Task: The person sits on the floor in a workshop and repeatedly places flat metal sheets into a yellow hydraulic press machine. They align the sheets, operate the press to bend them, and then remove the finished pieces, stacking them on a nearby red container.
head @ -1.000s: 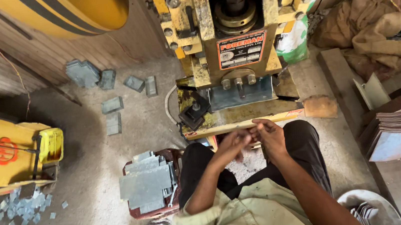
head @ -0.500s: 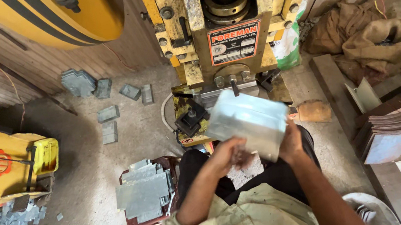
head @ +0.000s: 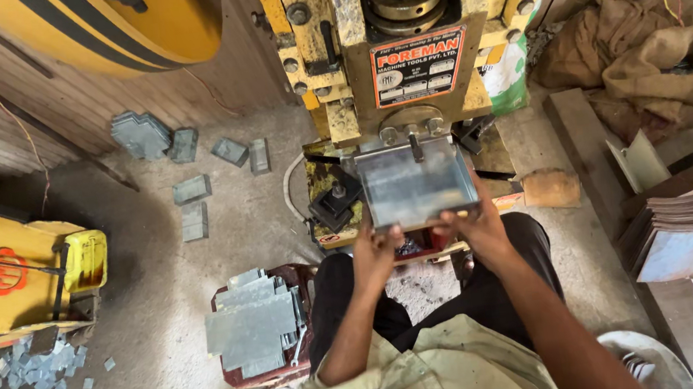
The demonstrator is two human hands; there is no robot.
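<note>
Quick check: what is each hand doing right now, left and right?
Left hand: closed on the near left edge of the metal tray.
Right hand: closed on the tray's near right edge.

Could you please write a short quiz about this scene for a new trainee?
1. True or false: both hands hold the metal tray.
2. Which hand grips the tray's near left edge?
3. The stack of cut metal sheets lies on which side of the person: A left, B right?

Key: 1 true. 2 the left hand; the right hand grips the near right edge. 3 A.
</note>
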